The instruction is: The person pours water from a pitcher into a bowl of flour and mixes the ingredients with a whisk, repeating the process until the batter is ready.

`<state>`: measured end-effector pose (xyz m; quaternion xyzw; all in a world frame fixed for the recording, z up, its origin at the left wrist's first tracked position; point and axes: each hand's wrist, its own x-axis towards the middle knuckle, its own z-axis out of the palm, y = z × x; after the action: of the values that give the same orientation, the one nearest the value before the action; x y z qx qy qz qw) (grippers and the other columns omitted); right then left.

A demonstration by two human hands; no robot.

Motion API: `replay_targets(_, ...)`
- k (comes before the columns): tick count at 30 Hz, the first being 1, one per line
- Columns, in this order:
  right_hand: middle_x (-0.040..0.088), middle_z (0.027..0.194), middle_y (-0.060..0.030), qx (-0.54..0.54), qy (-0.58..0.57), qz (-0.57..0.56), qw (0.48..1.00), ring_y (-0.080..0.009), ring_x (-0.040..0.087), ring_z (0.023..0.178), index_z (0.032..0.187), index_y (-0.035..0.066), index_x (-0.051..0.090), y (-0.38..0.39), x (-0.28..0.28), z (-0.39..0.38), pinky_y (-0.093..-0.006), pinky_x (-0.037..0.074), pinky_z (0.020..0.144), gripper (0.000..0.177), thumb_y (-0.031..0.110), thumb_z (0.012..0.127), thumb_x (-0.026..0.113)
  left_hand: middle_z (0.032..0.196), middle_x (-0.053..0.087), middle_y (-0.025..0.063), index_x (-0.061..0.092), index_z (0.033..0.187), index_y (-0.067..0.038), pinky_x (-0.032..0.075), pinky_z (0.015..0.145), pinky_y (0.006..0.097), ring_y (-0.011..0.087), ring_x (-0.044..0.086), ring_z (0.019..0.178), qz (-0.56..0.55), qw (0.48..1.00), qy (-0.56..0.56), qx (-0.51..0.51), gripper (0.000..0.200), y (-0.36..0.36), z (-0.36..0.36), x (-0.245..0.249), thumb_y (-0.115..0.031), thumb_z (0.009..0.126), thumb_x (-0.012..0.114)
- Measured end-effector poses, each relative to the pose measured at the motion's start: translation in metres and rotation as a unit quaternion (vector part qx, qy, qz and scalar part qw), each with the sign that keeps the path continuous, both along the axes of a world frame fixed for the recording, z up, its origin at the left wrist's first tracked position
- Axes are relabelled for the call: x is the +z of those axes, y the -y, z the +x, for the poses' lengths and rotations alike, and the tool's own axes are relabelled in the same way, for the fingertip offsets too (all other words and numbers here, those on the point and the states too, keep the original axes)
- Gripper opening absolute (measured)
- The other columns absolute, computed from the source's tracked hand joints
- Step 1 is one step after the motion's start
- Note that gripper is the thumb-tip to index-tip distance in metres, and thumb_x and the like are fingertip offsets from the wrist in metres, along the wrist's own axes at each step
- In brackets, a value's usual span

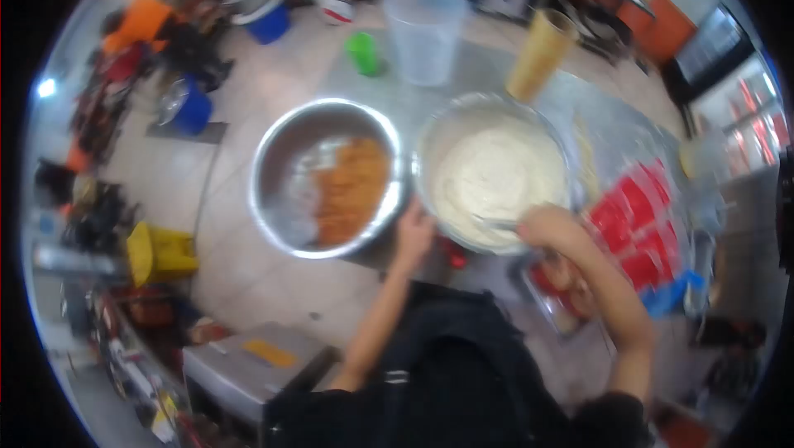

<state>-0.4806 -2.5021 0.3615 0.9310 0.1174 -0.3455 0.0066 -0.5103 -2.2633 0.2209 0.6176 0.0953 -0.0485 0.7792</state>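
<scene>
My right hand [546, 227] is closed around the handle of a metal utensil [498, 222]. Its far end is sunk in a thick, pale cream-coloured mixture [492, 163], so its kind is hidden. That mixture fills much of a large metal bowl [423, 142]. At the bowl's near left side, my left hand [416, 231] is closed on the rim; blur softens its fingers. To the left stands a second large metal bowl [263, 208], with orange pieces [351, 192] on its right side and something whitish and translucent on its left.
Behind the bowls on the metal table [331, 83] stand a green cup [363, 53], a tall translucent bucket [426, 35] and a yellowish cylinder [542, 55]. Red-and-white packaging [637, 216] and a tray [556, 299] lie at right. A yellow bucket [162, 253] sits far left.
</scene>
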Motion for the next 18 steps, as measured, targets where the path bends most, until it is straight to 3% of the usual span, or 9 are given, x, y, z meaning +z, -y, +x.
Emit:
replay_targets(1, 0.063, 0.075, -0.0186, 0.011, 0.036, -0.02, 0.999, -0.0312, 0.063, 0.072, 0.074, 0.004, 0.065, 0.023, 0.01, -0.007, -0.0424, 0.049, 0.064, 0.03, 0.031, 0.074, 0.053, 0.106, 0.059, 0.0099, 0.046, 0.122, 0.0, 0.049, 0.068, 0.0268, 0.0138, 0.058, 0.087, 0.294, 0.936, 0.19, 0.026, 0.044, -0.007, 0.002, -0.013, -0.008, 0.08, 0.054)
replay_targets(2, 0.063, 0.078, -0.0175, -0.007, 0.06, -0.08, 0.995, -0.0317, 0.062, 0.073, 0.076, 0.005, 0.066, 0.041, 0.013, -0.003, -0.043, 0.048, 0.064, 0.032, 0.033, 0.075, 0.052, 0.12, 0.052, 0.0176, 0.047, 0.122, 0.002, 0.037, 0.095, 0.033, 0.0257, 0.05, 0.111, 0.131, 0.991, 0.041, -0.006, 0.043, -0.005, -0.002, -0.01, -0.008, 0.081, 0.051)
replay_targets(3, 0.063, 0.078, -0.0178, 0.029, 0.12, -0.067, 0.99, -0.0324, 0.062, 0.074, 0.078, 0.005, 0.066, 0.063, 0.005, 0.005, -0.0429, 0.048, 0.065, 0.034, 0.035, 0.075, 0.051, 0.124, 0.049, 0.0175, 0.046, 0.123, 0.001, 0.035, 0.098, 0.0324, 0.0246, 0.046, 0.116, 0.057, 0.997, 0.041, 0.031, 0.044, -0.001, -0.001, -0.022, -0.009, 0.081, 0.052)
replay_targets(4, 0.063, 0.078, -0.018, -0.027, 0.156, -0.097, 0.983, -0.0337, 0.062, 0.074, 0.078, 0.004, 0.066, 0.073, -0.01, 0.016, -0.0444, 0.047, 0.066, 0.035, 0.034, 0.077, 0.048, 0.125, 0.049, 0.0161, 0.043, 0.126, 0.001, 0.034, 0.098, 0.0326, 0.0231, 0.046, 0.116, 0.183, 0.975, 0.118, 0.045, 0.048, -0.003, 0.0, -0.023, -0.01, 0.081, 0.053)
replay_targets(5, 0.062, 0.076, -0.0191, -0.066, 0.238, -0.055, 0.967, -0.0348, 0.061, 0.074, 0.074, 0.002, 0.064, 0.066, -0.016, 0.021, -0.0458, 0.047, 0.066, 0.031, 0.028, 0.078, 0.048, 0.108, 0.058, 0.0101, 0.032, 0.134, -0.003, 0.049, 0.066, 0.0277, 0.0131, 0.058, 0.079, 0.061, 0.995, 0.075, 0.012, 0.057, -0.005, -0.001, -0.011, -0.009, 0.082, 0.054)
replay_targets(7, 0.062, 0.077, -0.0202, -0.152, 0.28, 0.02, 0.948, -0.035, 0.06, 0.075, 0.074, 0.0, 0.061, 0.035, -0.038, 0.038, -0.0464, 0.047, 0.068, 0.026, 0.022, 0.078, 0.048, 0.118, 0.055, 0.0122, 0.043, 0.128, -0.002, 0.039, 0.092, 0.0309, 0.02, 0.052, 0.106, 0.091, 0.984, 0.135, 0.072, 0.049, -0.002, 0.001, -0.015, -0.012, 0.082, 0.055)
replay_targets(10, 0.061, 0.08, -0.0224, -0.095, 0.324, 0.055, 0.94, -0.0378, 0.06, 0.078, 0.079, 0.002, 0.061, 0.002, -0.088, 0.038, -0.0454, 0.047, 0.07, 0.022, 0.021, 0.077, 0.05, 0.094, 0.062, 0.0053, 0.044, 0.128, -0.007, 0.047, 0.067, 0.0268, 0.0104, 0.055, 0.074, -0.014, 1.0, -0.021, 0.0, 0.049, -0.007, -0.001, 0.008, -0.016, 0.081, 0.057)
replay_targets(15, 0.061, 0.077, -0.0212, -0.03, 0.145, 0.037, 0.988, -0.0385, 0.06, 0.077, 0.077, 0.003, 0.062, -0.003, 0.002, -0.015, -0.0454, 0.047, 0.071, 0.023, 0.023, 0.075, 0.051, 0.1, 0.062, 0.0094, 0.045, 0.128, -0.008, 0.047, 0.073, 0.0278, 0.0143, 0.057, 0.08, 0.002, 1.0, 0.005, 0.016, 0.049, -0.006, -0.002, 0.001, -0.017, 0.081, 0.057)
replay_targets(18, 0.061, 0.077, -0.0219, -0.108, 0.193, 0.008, 0.975, -0.0384, 0.06, 0.075, 0.08, 0.003, 0.064, 0.062, -0.035, 0.022, -0.0458, 0.048, 0.07, 0.026, 0.026, 0.073, 0.054, 0.103, 0.062, 0.0107, 0.046, 0.125, -0.005, 0.046, 0.079, 0.0286, 0.0151, 0.057, 0.086, 0.052, 0.998, 0.008, 0.016, 0.046, -0.01, -0.004, 0.011, -0.013, 0.081, 0.055)
